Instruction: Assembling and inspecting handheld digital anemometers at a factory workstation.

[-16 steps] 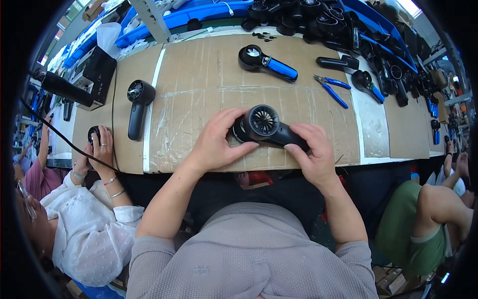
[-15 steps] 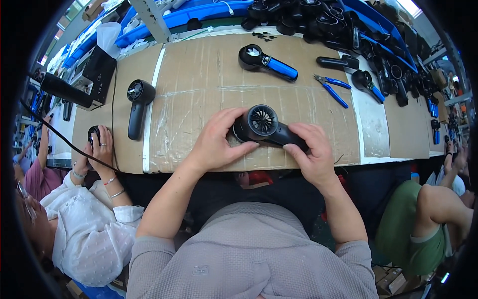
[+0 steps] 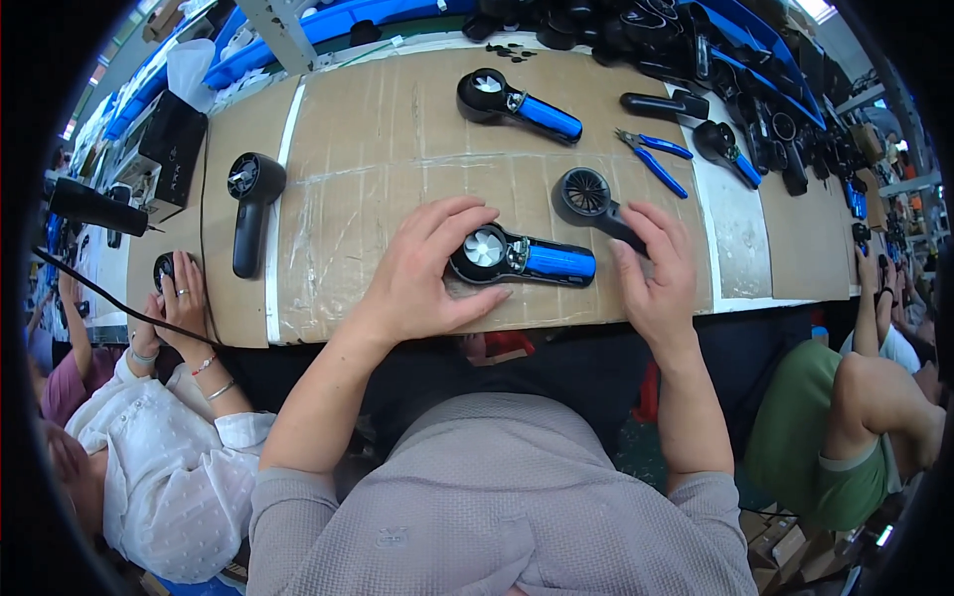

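In front of me lies an opened handheld fan body [image 3: 556, 261], with a white fan wheel, a small circuit board and a blue battery cell showing. My left hand [image 3: 422, 268] curls round its round head, fingers behind and thumb in front. Off to the right, my right hand [image 3: 656, 263] grips the handle of a black fan cover [image 3: 584, 194] with a slotted round grille. The cover is apart from the body, just beyond its battery end. Part of the cover's handle is hidden by my fingers.
Farther back lie another open fan [image 3: 522, 104], blue-handled cutters [image 3: 656, 159] and a black fan handle [image 3: 664, 105]. A black fan [image 3: 253, 214] lies to the left, near a co-worker's hand [image 3: 187, 303] and an electric screwdriver [image 3: 97, 209]. Many black parts are heaped back right.
The black cover has come off the fan body and moved right and away in my right hand. The blue battery and white fan wheel now show. My left hand stays at the body's head.
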Available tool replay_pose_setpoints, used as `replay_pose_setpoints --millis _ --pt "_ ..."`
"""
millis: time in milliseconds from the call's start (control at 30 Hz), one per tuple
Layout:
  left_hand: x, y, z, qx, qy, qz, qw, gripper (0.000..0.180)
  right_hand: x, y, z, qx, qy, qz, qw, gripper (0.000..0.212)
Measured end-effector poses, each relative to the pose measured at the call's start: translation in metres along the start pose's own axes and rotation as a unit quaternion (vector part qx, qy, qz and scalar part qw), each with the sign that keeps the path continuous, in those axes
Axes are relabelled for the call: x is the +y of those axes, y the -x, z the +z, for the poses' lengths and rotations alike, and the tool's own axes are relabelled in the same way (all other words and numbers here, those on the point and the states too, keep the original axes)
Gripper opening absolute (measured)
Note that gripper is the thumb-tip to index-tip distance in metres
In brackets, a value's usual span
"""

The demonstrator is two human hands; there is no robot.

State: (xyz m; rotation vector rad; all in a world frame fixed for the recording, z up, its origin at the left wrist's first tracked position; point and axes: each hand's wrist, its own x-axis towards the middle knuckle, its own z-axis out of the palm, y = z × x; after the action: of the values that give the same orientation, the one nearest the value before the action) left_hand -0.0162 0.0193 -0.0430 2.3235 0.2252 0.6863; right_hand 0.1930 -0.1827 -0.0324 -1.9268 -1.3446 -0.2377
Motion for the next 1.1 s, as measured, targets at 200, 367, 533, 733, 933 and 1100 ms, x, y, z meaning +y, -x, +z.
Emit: replay_pose_setpoints --millis 200,367,533,733,933,1100 --pt "0.012 -0.021 -0.003 -0.033 -0.04 0.047 0.998 0.057 -0.023 -0.015 0.018 -0.105 -0.136 0.027 0.985 0.029" --pt "0.0 -0.016 0.009 -0.055 -0.04 0.033 0.997 0.044 -0.035 -0.026 0.017 -0.176 -0.158 0.071 0.969 0.027" --pt "0.004 -0.017 0.011 -0.046 -0.036 0.017 0.998 0.034 -0.034 -0.017 0.027 -0.191 -0.181 0.11 0.959 0.027" --pt "0.002 -0.015 0.012 -0.032 -0.047 0.014 0.998 0.029 -0.042 -0.027 0.03 -0.246 -0.171 0.165 0.94 0.031" --pt "0.008 -0.015 0.01 -0.05 -0.049 0.007 0.998 0.033 -0.033 -0.025 0.036 -0.281 -0.177 0.178 0.926 0.033" --pt "0.016 -0.01 0.011 -0.046 -0.039 0.024 0.998 0.041 -0.029 -0.006 0.04 -0.218 -0.192 0.11 0.951 0.031"
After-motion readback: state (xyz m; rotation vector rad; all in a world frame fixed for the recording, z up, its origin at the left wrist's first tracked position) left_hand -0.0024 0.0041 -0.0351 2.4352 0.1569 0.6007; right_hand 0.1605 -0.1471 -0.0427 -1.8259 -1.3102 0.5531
